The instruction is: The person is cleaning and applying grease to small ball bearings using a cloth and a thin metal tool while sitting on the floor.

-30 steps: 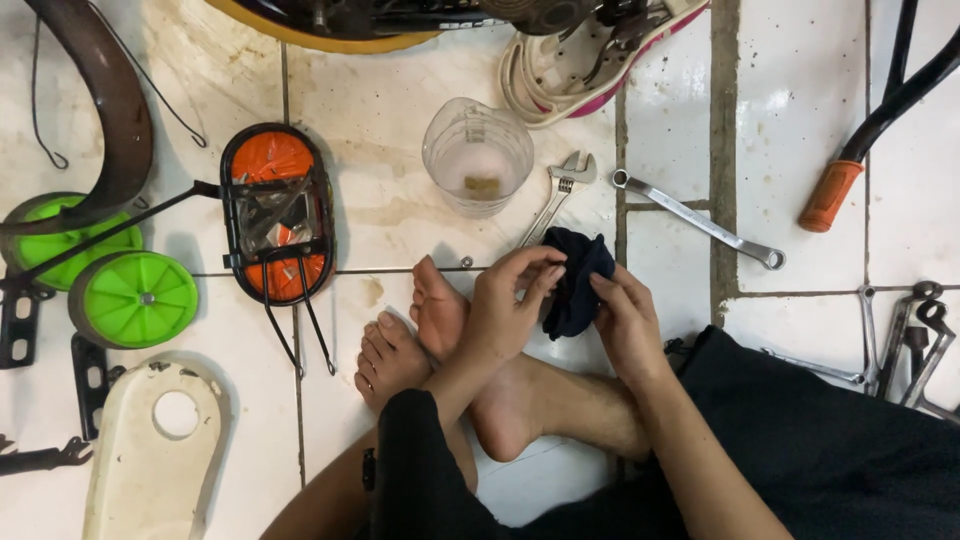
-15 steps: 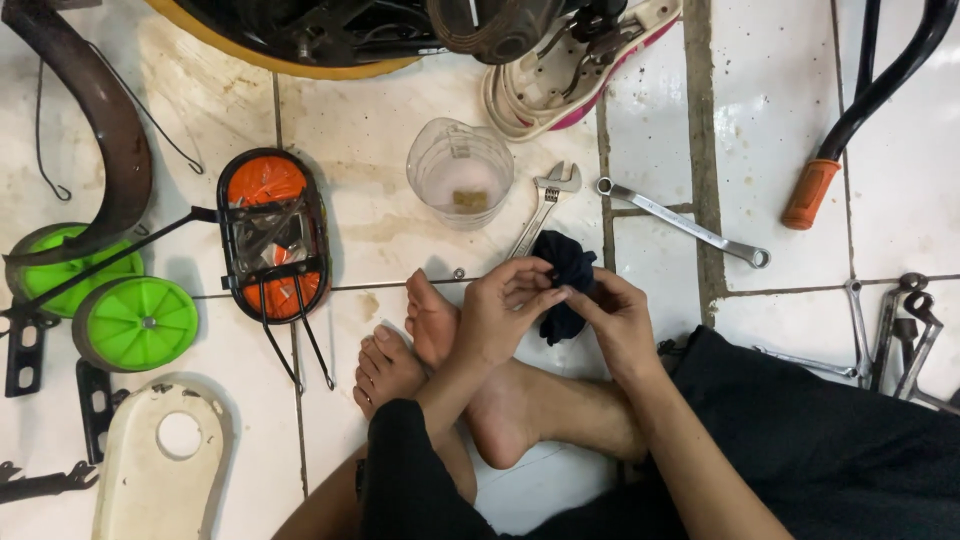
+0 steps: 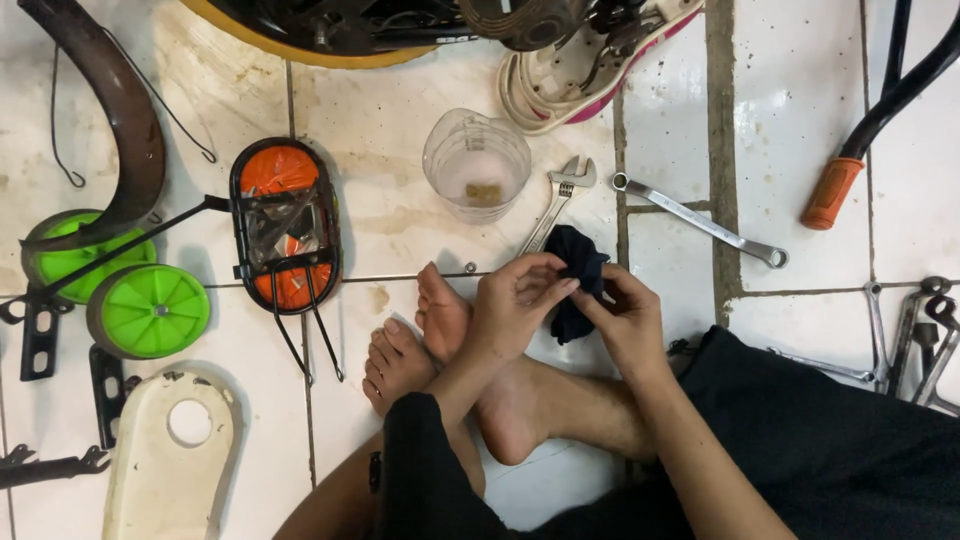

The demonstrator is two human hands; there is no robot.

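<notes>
Dark cloth (image 3: 574, 280) pinched between both hands above the crossed bare feet.

Since a second ago the cloth has been kept between the hands with little shift, so the rubbing seems ongoing. The left hand (image 3: 512, 305) is curled, fingertips (image 3: 560, 288) pressed on the cloth; the right hand (image 3: 625, 320) grasps its other side. A wrench (image 3: 555, 205), spanner (image 3: 697, 221) and plastic cup (image 3: 476, 165) lie just beyond on the tiles.

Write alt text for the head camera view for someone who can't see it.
A person sitting barefoot on a white tiled floor holds a dark cloth between the left hand and right hand. Around them lie wrenches, a clear measuring cup and green training wheels.
</notes>
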